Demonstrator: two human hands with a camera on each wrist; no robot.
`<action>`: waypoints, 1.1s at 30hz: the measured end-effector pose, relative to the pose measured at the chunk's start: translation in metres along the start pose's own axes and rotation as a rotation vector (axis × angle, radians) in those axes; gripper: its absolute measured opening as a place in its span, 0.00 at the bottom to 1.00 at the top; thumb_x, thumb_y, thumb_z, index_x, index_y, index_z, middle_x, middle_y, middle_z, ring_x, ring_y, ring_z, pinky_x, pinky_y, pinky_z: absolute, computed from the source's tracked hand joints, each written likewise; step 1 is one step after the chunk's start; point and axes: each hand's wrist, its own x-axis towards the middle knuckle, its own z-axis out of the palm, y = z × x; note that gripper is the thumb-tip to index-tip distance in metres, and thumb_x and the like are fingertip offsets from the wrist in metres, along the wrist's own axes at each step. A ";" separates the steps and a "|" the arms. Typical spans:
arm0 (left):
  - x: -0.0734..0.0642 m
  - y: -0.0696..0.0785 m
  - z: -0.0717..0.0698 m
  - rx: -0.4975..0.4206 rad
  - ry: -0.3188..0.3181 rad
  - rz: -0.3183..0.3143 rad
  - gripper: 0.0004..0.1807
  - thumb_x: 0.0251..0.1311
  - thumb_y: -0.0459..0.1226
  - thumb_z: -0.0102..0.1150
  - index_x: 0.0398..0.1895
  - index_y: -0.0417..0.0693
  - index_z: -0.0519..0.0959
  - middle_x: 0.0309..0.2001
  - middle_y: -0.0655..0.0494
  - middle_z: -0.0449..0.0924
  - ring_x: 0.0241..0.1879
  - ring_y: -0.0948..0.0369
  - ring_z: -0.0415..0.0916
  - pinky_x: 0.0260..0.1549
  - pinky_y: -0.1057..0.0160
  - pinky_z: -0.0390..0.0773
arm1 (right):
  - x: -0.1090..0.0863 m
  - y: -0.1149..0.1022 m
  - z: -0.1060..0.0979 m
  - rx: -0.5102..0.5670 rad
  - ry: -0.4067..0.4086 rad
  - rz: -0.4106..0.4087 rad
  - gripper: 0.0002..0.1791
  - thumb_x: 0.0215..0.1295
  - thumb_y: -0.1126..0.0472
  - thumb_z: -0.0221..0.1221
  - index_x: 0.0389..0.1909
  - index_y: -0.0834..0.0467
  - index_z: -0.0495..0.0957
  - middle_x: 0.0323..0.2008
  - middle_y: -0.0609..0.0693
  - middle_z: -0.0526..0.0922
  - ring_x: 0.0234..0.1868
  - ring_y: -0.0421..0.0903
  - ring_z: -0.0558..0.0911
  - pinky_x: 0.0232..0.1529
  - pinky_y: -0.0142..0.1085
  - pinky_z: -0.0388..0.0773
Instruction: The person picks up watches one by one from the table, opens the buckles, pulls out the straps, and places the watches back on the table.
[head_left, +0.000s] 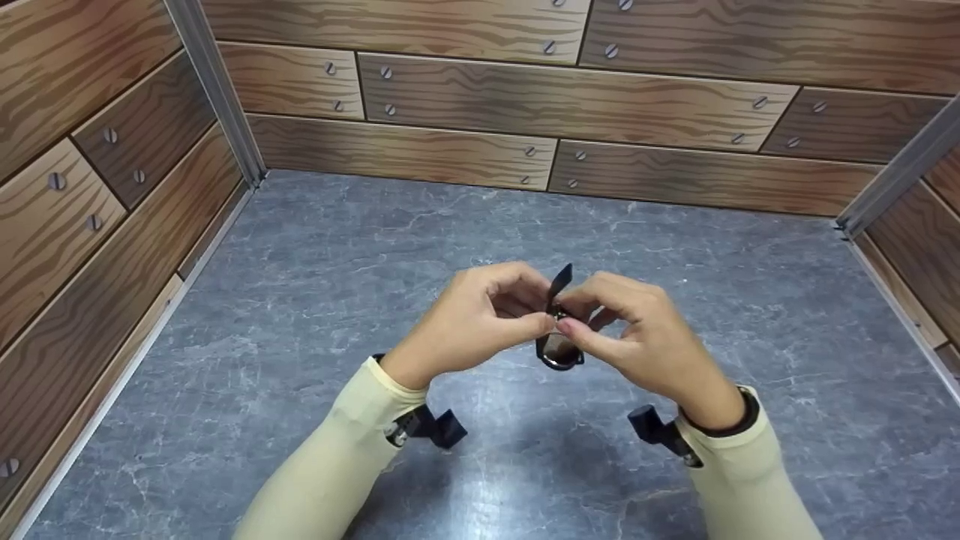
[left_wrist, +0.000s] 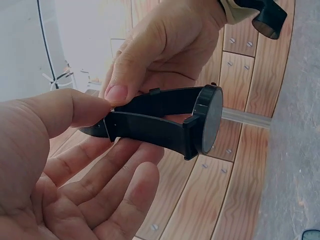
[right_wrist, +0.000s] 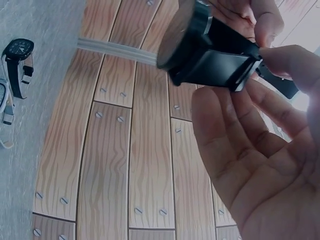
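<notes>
A black wristwatch is up between both hands, its strap bent round into a loop and its face turned downward in the head view. My left hand pinches the strap between thumb and fingers near the buckle end. Opposite it, my right hand pinches the same part, the two thumb tips almost meeting. In the left wrist view the round case of the watch hangs away from the hands, with a strap end running past the metal buckle. Fingers cover part of the fastening.
On the grey marbled table, a black-strapped watch and a light-coloured watch lie at the left of the right wrist view. Wood-patterned walls enclose the table's back and sides. Each wrist wears a black camera mount.
</notes>
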 end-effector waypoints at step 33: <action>0.000 0.001 0.006 0.130 -0.015 -0.010 0.20 0.65 0.35 0.69 0.58 0.47 0.75 0.43 0.59 0.83 0.42 0.66 0.83 0.47 0.65 0.83 | -0.002 -0.003 -0.001 0.028 0.015 0.066 0.11 0.64 0.73 0.67 0.43 0.55 0.86 0.37 0.47 0.86 0.36 0.40 0.83 0.39 0.31 0.81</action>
